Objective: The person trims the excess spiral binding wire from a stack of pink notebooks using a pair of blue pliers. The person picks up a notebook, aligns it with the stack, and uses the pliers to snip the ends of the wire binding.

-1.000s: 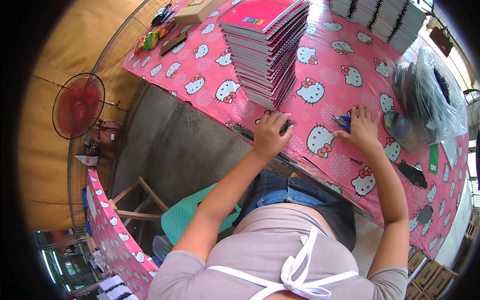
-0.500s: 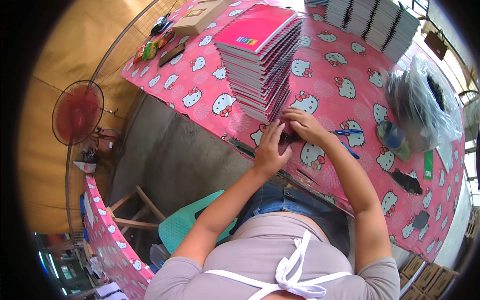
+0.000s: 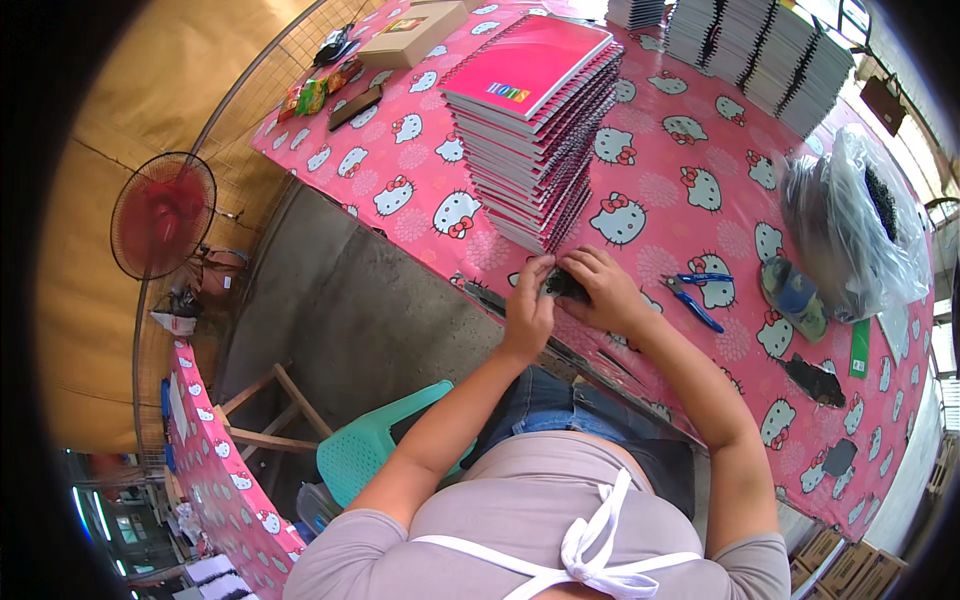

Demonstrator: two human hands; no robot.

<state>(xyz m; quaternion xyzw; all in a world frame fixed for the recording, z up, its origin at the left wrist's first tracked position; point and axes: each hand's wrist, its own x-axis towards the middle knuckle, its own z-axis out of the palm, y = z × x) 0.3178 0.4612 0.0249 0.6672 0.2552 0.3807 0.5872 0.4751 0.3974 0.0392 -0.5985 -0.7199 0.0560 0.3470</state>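
Note:
Both of my hands are close together near the table's front edge, just before a tall stack of pink spiral notebooks (image 3: 525, 75). My left hand (image 3: 530, 312) has its fingers curled against the left side of a small dark bristly bunch (image 3: 568, 287). Over the right side of that bunch, my right hand (image 3: 608, 292) bends its fingers. The bunch looks like black plastic coil pieces, though the fingers partly cover it. A pair of blue-handled cutting pliers (image 3: 698, 292) lies with its handles spread, to the right of my right hand.
A clear plastic bag (image 3: 850, 230) with black coils stands at the right, beside a blue-and-yellowish roll-like item (image 3: 792, 295) and a green card (image 3: 859, 348). White bound stacks (image 3: 760, 60) stand at the back. A cardboard box (image 3: 415, 35) and small packets (image 3: 315, 95) sit far left.
My hands have shifted slightly toward me and drawn closer together around the dark bunch. The pliers show more fully now. The whole view has shifted a little.

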